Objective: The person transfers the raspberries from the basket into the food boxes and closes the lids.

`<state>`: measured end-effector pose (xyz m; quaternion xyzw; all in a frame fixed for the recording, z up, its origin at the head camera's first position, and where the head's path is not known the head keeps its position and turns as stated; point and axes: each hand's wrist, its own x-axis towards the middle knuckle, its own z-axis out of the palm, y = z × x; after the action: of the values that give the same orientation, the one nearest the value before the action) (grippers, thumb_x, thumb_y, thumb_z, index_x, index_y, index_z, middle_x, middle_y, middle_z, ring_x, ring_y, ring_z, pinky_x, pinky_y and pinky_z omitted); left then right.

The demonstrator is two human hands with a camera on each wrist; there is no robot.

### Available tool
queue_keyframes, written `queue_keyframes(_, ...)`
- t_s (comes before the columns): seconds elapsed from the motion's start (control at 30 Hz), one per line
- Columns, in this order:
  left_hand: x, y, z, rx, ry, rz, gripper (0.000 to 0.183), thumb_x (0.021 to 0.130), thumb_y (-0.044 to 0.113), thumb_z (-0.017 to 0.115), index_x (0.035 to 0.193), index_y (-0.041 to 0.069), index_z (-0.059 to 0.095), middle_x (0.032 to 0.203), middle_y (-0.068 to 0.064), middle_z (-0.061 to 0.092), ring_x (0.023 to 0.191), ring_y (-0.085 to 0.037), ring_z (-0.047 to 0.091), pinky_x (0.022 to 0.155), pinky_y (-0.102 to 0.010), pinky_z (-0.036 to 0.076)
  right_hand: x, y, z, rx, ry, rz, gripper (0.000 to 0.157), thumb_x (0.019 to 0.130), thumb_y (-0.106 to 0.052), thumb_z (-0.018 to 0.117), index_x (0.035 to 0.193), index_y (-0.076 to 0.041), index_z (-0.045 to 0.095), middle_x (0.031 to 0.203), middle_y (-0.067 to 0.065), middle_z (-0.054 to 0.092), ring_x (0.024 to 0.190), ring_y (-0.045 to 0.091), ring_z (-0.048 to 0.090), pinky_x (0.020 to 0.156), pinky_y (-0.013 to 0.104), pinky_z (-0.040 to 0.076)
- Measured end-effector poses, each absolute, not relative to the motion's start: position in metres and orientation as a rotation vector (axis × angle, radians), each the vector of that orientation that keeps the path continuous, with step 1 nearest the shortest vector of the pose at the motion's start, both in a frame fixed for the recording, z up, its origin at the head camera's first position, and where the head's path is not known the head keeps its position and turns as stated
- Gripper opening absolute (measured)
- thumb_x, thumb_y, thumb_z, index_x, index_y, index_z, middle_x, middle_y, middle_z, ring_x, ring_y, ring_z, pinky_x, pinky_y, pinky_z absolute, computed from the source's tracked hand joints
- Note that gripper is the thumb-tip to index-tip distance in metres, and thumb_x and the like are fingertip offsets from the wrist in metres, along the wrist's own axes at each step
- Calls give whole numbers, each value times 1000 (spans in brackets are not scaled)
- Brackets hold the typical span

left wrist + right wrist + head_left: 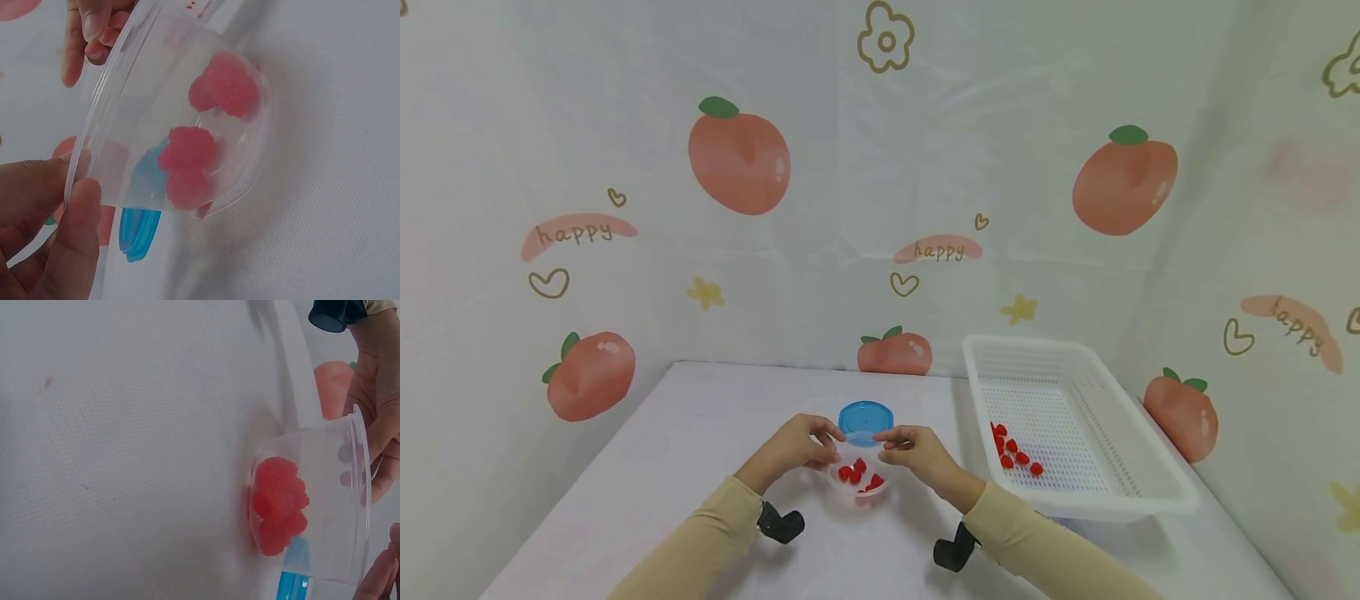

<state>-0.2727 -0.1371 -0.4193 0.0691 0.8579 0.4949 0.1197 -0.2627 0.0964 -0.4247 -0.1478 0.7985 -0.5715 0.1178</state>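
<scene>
A clear plastic tub (863, 492) with several red raspberries (855, 477) inside stands on the table between my hands. My left hand (793, 450) pinches its rim at the left side; in the left wrist view the thumb (82, 203) lies against the outer wall. At the right side is my right hand (925, 457), its index finger (73, 53) extended and thumb apart from it, close to the rim. Whether it touches the tub is unclear. Just behind the tub lies a blue lid (866, 417), partly seen through the tub wall in both wrist views.
A large white perforated basket (1120, 505) stands to the right, close to my right forearm. More raspberries (1011, 447) lie in its near left part. White cloth covers the table (647, 492). Behind hangs a printed curtain (820, 317).
</scene>
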Motion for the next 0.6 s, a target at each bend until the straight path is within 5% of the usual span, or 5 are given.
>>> queue_keyframes(0.6,-273,-137,-419,206,2532,1415,25,80,4,76,104,1,69,83,-7,60,64,-14,61,65,-29,59,-262,98,-419,-481,2321,-1644,33,89,-12,69,118,3,65,92,4,62,85,13,59,83,28,56)
